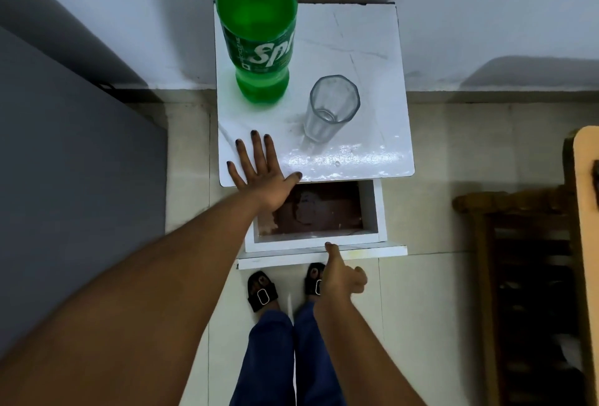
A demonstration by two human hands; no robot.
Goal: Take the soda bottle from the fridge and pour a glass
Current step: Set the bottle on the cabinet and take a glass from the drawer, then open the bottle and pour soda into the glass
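The green soda bottle (257,29) stands at the back left of the white cabinet top (356,46) — its cap cut off by the frame edge. The empty glass (330,107) stands just beside it. Left hand (259,172) lies flat, fingers spread. Right hand (340,276) — thumb on the open drawer (372,208) front, other fingers curled.

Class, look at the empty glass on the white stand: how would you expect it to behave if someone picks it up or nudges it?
The glass looks clear and smooth, so probably rigid, breakable and slippery. It is empty, so likely light. Being tall with a narrow base, it may tip if pushed near its rim.
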